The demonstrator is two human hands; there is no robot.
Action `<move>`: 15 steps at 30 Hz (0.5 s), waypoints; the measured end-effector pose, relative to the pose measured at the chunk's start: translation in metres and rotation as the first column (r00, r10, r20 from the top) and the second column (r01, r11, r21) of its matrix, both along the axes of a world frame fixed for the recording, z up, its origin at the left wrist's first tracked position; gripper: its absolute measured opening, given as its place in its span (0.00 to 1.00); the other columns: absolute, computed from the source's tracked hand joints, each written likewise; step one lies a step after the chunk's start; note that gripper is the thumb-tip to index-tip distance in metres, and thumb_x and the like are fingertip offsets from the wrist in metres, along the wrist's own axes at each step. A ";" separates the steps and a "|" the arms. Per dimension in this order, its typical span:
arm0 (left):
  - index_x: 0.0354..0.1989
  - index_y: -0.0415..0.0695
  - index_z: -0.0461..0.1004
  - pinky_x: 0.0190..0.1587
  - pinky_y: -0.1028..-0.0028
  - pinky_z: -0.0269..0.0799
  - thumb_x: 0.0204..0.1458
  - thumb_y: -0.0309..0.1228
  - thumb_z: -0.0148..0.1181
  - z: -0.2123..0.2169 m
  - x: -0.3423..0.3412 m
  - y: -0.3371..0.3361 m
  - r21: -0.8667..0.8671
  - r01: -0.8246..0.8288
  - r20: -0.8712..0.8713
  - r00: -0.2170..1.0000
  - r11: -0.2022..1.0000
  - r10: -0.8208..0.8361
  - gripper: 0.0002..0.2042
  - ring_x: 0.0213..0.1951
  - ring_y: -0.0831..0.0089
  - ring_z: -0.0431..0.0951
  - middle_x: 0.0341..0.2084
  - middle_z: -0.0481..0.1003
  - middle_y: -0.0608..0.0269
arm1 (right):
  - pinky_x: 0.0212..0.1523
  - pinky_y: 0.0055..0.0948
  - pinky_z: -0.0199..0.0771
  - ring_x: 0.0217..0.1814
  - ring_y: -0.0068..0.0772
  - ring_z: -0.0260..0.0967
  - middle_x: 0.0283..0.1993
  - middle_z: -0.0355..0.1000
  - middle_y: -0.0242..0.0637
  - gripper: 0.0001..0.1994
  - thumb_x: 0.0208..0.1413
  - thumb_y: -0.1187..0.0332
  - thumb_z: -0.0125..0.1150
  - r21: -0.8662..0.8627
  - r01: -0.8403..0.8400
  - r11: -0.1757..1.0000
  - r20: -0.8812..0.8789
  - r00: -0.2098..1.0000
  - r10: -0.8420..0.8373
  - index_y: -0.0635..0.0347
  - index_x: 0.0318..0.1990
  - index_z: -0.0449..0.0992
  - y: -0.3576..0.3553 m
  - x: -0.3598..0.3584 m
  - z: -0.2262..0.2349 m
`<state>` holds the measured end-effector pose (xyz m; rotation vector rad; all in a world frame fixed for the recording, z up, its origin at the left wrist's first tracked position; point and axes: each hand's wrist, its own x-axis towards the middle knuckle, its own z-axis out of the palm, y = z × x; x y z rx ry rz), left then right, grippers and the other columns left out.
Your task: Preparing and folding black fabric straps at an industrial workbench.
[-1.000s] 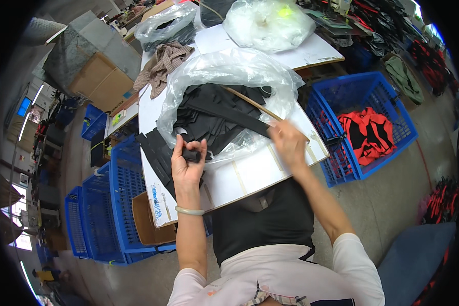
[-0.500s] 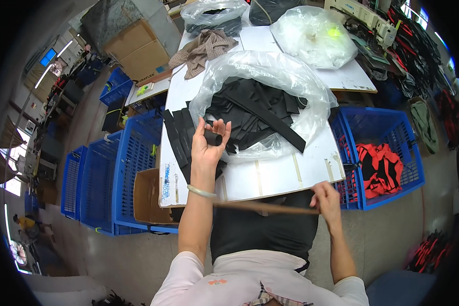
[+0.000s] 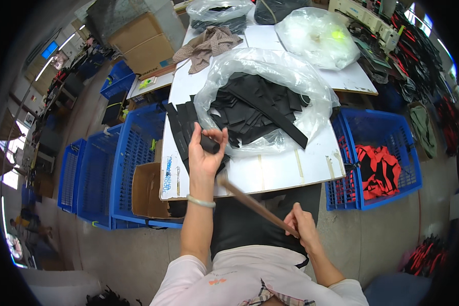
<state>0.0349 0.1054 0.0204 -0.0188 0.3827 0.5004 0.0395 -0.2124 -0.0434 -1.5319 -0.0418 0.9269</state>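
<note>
My left hand (image 3: 203, 158) is closed round a short black tube (image 3: 209, 144), its thumb on one side and curled fingers on the other. The tube's end shows between them, above the table's near left corner. In my right hand (image 3: 302, 225), low over my lap, I grip one end of a thin brown stick (image 3: 257, 208). The stick slants up and left, its far end blurred just below my left wrist, apart from the tube. Flat black strips (image 3: 178, 127) lie on the table beyond my left hand.
A clear plastic bag (image 3: 321, 92) full of black strips (image 3: 257, 109) lies open on the white table (image 3: 280, 171). Blue crates (image 3: 140, 135) stand left; another blue crate (image 3: 387, 115) at right holds red and black pieces (image 3: 377, 168). A checked cloth (image 3: 206, 46) lies farther back.
My right hand has come down and left. The stick has swung from nearly level to a slant, far end raised. My left hand still holds the tube, having shifted little.
</note>
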 end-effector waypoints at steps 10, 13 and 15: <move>0.20 0.44 0.63 0.37 0.70 0.72 0.54 0.39 0.56 -0.003 -0.012 -0.012 0.037 0.012 -0.005 1.000 0.999 -0.012 0.16 0.17 0.77 0.65 0.16 0.61 0.70 | 0.19 0.18 0.56 0.19 0.16 0.59 0.20 0.68 0.29 0.16 0.58 0.58 0.52 0.083 -0.262 0.962 0.024 0.965 0.261 0.63 0.30 0.74 0.000 -0.043 -0.023; 0.20 0.46 0.64 0.36 0.72 0.70 0.54 0.39 0.57 -0.005 -0.014 -0.010 0.050 0.020 -0.026 0.999 0.999 -0.019 0.15 0.17 0.78 0.63 0.14 0.60 0.71 | 0.21 0.16 0.57 0.21 0.13 0.60 0.20 0.66 0.26 0.11 0.56 0.65 0.55 0.028 -0.315 0.949 0.146 0.940 0.308 0.64 0.37 0.76 0.002 -0.040 -0.012; 0.20 0.48 0.64 0.36 0.72 0.68 0.53 0.39 0.57 -0.006 -0.013 -0.011 0.051 0.045 -0.016 0.999 0.998 -0.044 0.15 0.17 0.78 0.62 0.14 0.60 0.71 | 0.20 0.16 0.57 0.21 0.12 0.59 0.20 0.66 0.26 0.11 0.56 0.65 0.55 0.039 -0.288 0.957 0.126 0.951 0.281 0.64 0.39 0.76 -0.001 -0.035 -0.010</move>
